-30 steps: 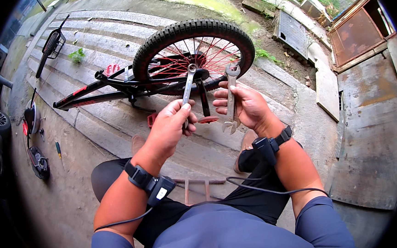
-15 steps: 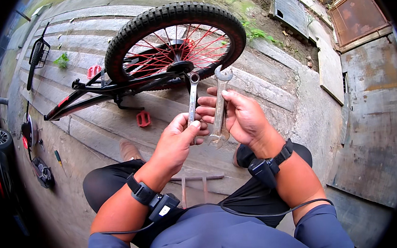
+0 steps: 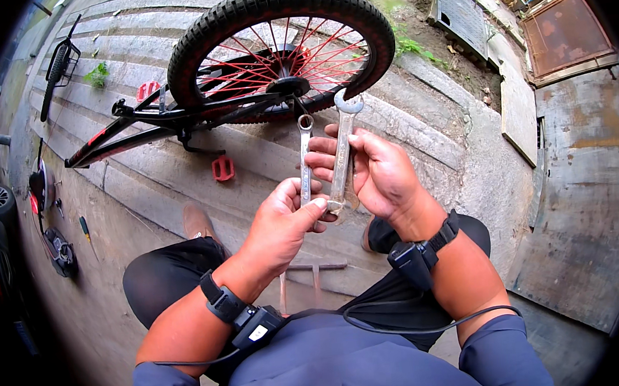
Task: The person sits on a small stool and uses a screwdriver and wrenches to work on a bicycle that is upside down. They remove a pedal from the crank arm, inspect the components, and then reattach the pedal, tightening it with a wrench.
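My left hand (image 3: 288, 216) is closed round the lower part of a small wrench (image 3: 305, 157), whose ring end points up. Beside it, my right hand (image 3: 380, 174) grips a larger open-end wrench (image 3: 342, 151), pinned by the thumb, with its jaw upward. The larger wrench's lower end lies close to my left fingers; whether they touch is hard to tell. Just beyond both tools is a bicycle wheel (image 3: 241, 36) with a black knobby tyre and red spokes. It is joined to a black frame (image 3: 122, 131) lying on its side.
Red pedals (image 3: 223, 168) stick out from the bicycle. On the left lie a screwdriver (image 3: 85, 226), a black part (image 3: 60, 252) and a detached wheel (image 3: 57, 71). A T-shaped stool or bar (image 3: 315, 266) is between my legs. Metal sheets (image 3: 575, 196) stand at right.
Both hands keep their wrenches, with the larger one slightly higher in view and its lower end nearer my left fingers. The view has shifted a little; the wheel appears larger.
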The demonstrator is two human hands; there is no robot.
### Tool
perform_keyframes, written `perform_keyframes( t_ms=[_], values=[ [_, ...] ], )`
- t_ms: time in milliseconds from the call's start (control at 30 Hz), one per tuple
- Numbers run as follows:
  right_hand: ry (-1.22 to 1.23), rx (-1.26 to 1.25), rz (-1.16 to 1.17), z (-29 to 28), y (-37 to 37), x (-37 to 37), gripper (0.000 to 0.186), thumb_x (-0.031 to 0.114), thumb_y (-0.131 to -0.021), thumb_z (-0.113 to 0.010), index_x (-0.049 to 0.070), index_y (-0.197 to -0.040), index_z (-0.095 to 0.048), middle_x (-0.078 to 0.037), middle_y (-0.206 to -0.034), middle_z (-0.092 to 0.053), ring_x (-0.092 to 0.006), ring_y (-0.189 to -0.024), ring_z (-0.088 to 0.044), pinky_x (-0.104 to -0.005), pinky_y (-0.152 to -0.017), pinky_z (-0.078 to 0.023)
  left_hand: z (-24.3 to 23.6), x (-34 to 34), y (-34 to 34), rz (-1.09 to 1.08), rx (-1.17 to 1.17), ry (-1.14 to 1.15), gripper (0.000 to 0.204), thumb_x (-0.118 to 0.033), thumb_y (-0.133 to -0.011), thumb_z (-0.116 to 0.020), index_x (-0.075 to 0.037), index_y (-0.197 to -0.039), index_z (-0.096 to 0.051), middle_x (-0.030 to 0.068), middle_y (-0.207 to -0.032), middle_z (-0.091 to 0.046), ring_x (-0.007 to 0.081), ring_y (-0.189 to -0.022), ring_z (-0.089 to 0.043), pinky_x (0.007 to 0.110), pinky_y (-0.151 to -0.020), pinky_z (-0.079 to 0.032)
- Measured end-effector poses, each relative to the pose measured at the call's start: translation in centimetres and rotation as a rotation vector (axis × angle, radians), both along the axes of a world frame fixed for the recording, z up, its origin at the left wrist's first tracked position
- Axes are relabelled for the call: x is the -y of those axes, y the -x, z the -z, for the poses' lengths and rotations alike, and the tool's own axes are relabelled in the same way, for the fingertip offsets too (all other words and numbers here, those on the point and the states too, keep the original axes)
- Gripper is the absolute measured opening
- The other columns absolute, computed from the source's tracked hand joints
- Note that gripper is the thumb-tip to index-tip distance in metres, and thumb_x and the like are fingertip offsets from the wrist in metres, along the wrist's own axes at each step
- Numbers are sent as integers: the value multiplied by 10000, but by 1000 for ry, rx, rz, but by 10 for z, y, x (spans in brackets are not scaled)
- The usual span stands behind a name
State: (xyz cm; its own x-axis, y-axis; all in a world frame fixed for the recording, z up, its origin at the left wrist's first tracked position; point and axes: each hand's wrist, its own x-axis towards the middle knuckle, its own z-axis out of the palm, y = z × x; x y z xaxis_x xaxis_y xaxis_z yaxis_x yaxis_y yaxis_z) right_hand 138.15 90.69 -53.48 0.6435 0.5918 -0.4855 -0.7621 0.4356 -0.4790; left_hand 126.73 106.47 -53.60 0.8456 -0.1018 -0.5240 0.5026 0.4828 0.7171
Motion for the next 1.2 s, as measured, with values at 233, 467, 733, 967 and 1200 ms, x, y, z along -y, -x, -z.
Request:
perform_keyframes(
  t_ms=[233,467,733,967,1200],
  values=[
    [81,75,-11,-2,-2,-1,339,135,-1036,-398,-53,-1304,-487,-282,-1261,-600,-398,-1123,-645,-497,-967,-540,6,-8,-1,-63,18,25,325,-121,-944,-673,-37,-1222,-527,68,-1037,-678,158,-892,-673,271,-742,-529],
    [148,102,-11,-6,-3,-6,321,129,-1034,-451,-52,-1295,-493,-270,-1253,-608,-370,-1075,-673,-468,-943,-561,3,-15,-3,-96,-23,32,313,-128,-947,-681,-48,-1208,-529,68,-1013,-682,160,-873,-676,270,-727,-516],
    [181,85,-51,-4,-3,-11,259,168,-1047,-467,7,-1246,-504,-239,-1218,-631,-338,-1012,-695,-458,-854,-591,4,-19,-1,-100,-37,41,324,-133,-947,-685,-40,-1211,-521,77,-993,-684,155,-859,-677,263,-714,-507],
    [198,98,-87,-2,-3,-8,299,168,-1045,-465,-12,-1282,-500,-253,-1264,-608,-369,-1080,-675,-467,-902,-584,2,-19,0,-96,-42,31,349,-140,-945,-690,-36,-1226,-510,79,-992,-683,153,-856,-678,257,-707,-502],
    [192,103,-103,-2,-2,-9,289,190,-1042,-489,6,-1263,-512,-234,-1262,-613,-350,-1074,-677,-467,-899,-583,2,-21,1,-83,-33,10,399,-166,-948,-686,-5,-1255,-489,85,-1004,-684,145,-860,-683,252,-702,-497]
  ],
)
